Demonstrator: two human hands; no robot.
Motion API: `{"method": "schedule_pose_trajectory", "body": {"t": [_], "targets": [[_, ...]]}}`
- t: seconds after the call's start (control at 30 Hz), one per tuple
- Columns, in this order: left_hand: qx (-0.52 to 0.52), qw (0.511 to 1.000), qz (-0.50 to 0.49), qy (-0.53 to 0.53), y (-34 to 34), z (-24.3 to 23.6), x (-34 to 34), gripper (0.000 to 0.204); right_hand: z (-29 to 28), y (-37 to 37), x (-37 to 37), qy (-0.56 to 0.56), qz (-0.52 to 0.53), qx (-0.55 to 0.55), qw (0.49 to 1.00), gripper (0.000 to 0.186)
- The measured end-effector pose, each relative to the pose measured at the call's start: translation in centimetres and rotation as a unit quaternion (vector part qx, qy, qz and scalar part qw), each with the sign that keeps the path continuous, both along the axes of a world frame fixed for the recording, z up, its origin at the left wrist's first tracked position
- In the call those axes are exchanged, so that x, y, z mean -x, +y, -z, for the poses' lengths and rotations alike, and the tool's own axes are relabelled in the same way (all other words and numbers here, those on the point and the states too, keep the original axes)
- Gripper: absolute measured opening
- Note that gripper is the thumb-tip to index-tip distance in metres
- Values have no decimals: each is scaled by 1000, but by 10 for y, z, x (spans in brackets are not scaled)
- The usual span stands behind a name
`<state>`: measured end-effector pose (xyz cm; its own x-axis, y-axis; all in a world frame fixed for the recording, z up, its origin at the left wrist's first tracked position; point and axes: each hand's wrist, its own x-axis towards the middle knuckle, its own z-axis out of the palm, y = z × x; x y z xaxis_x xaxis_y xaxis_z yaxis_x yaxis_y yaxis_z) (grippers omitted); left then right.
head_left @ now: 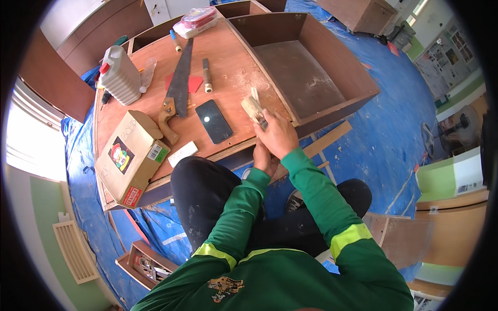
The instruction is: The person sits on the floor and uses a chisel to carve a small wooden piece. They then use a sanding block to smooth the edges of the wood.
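Observation:
My right hand (279, 136) grips a small pale wooden block (252, 108) and presses it on the brown board (228, 72) near its front edge. My left hand (263, 158) sits just under the right one, against the board's edge, mostly hidden; what it holds cannot be seen. A black phone (213, 121) lies flat on the board just left of the block. Both sleeves are green with yellow bands.
A hand saw (178, 88), a chisel (206, 75), a white plastic jug (120, 76), a cardboard box (132, 155) and a small white block (182, 153) lie on the board. An open brown cabinet carcass (311, 72) stands to the right. Blue sheeting (389, 129) covers the floor. A tool tray (148, 264) sits at lower left.

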<state>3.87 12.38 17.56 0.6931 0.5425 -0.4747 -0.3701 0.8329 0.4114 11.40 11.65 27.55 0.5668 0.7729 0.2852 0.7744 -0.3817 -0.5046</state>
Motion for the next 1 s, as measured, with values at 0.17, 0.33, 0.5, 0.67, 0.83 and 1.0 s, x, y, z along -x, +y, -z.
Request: {"method": "schedule_pose_trajectory", "body": {"t": [0.17, 0.33, 0.5, 0.67, 0.83, 1.0], "targets": [[20, 999, 29, -9, 3, 12, -7, 57, -15, 108, -48, 24, 61, 74, 995, 45], [-20, 1000, 16, -15, 1, 6, -6, 52, -7, 66, -34, 9, 8, 45, 999, 51], [3, 996, -8, -92, -1, 4, -3, 56, 2, -35, 20, 35, 48, 68, 996, 46], [11, 999, 43, 13, 5, -2, 4, 48, -18, 84, -61, 46, 71, 25, 996, 45], [8, 999, 51, 3, 3, -13, 2, 52, -11, 56, -45, 37, 41, 25, 998, 50], [5, 999, -19, -41, -4, -11, -2, 57, 8, -34, 12, 20, 39, 16, 999, 59]]}}
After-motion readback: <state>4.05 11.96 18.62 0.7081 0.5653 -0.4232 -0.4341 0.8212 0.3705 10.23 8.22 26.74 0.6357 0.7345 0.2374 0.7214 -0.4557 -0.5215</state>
